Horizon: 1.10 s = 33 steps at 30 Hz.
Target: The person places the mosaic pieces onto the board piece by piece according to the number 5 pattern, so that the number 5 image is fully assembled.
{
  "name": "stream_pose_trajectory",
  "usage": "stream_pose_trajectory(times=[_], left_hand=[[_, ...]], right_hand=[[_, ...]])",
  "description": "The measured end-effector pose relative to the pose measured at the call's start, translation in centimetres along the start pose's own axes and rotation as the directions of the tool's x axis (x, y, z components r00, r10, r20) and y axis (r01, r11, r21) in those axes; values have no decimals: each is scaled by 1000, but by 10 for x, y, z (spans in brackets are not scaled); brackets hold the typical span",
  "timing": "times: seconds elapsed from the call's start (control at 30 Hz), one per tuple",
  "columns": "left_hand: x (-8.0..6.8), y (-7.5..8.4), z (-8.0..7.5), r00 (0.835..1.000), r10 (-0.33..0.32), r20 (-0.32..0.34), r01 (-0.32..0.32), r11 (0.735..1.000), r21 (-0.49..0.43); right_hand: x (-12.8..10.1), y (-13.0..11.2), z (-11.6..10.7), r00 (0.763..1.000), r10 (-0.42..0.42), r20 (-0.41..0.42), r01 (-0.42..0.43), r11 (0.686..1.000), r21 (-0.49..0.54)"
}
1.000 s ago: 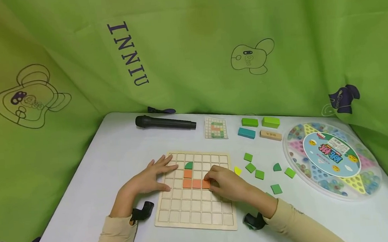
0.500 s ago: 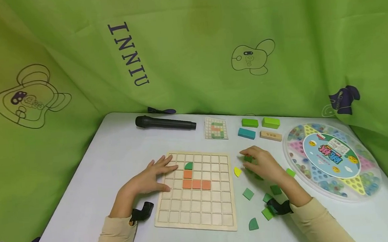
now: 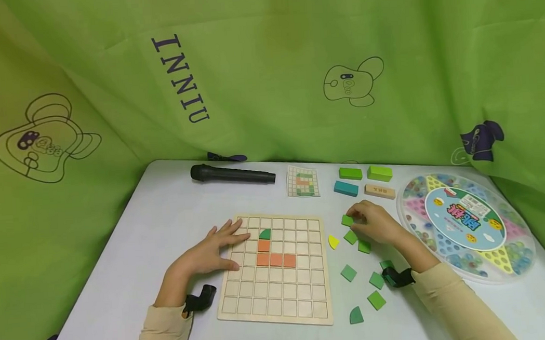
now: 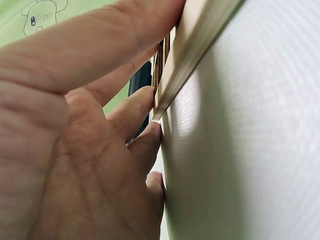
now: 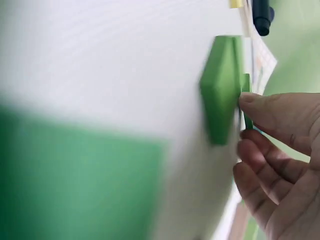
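The left hand (image 3: 207, 253) lies flat with fingers (image 3: 233, 229) straight and spread, pressing the left edge of the wooden grid board (image 3: 280, 294) on the counter (image 3: 154, 234). Right of the board, the right hand (image 3: 376, 226) curls its fingers (image 5: 265, 107) onto a green square tile (image 3: 348, 220), fingertips touching its edge. The tile rests on the counter among other loose green tiles (image 3: 368, 281).
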<state>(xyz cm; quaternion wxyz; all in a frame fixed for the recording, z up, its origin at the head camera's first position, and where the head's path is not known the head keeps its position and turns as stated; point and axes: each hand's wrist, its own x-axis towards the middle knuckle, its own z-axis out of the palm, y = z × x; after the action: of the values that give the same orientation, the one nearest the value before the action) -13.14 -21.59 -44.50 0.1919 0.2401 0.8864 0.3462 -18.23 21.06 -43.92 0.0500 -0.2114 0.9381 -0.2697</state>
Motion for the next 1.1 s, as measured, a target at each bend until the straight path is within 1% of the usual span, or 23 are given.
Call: stream_pose_trajectory(times=[0.07, 0.13, 0.2, 0.3, 0.43, 0.5, 0.57, 0.67, 0.87, 1.0, 1.1], left_hand=[[0, 0, 0, 1000, -1, 3, 1, 1000, 0], [1, 0, -1, 1000, 0, 2, 0, 1000, 4], [1, 0, -2, 1000, 2, -1, -2, 1000, 7], [1, 1, -3, 1000, 5, -6, -5, 1000, 9], [1, 2, -2, 1000, -1, -4, 1, 1000, 7], [1, 2, -2, 1000, -5, -2, 5, 1000, 11], [1, 2, -1, 1000, -7, -1, 7, 1000, 17], [2, 2, 0, 1000, -6, 1, 6, 1000, 26], [3, 3, -1, 1000, 1, -3, -1, 1000, 30], [3, 2, -1, 1000, -3, -5, 3, 1000, 30], [3, 2, 0, 1000, -8, -3, 8, 1000, 24]], right_hand=[[3, -9, 0, 1000, -2, -1, 2, 1000, 24], [6, -23, 2, 1000, -22, 7, 21, 998, 63], [11, -39, 7, 998, -50, 25, 47, 993, 105], [20, -64, 19, 992, -112, 65, 102, 985, 137], [35, -92, 38, 973, -188, 132, 169, 975, 145], [42, -101, 47, 962, -222, 159, 201, 969, 140], [48, -109, 54, 954, -239, 178, 220, 968, 121], [54, -115, 61, 949, -247, 196, 233, 968, 92], [59, -119, 67, 951, -239, 194, 237, 971, 34], [59, -118, 67, 946, -249, 207, 250, 968, 20], [53, -114, 61, 949, -235, 212, 232, 972, 35]])
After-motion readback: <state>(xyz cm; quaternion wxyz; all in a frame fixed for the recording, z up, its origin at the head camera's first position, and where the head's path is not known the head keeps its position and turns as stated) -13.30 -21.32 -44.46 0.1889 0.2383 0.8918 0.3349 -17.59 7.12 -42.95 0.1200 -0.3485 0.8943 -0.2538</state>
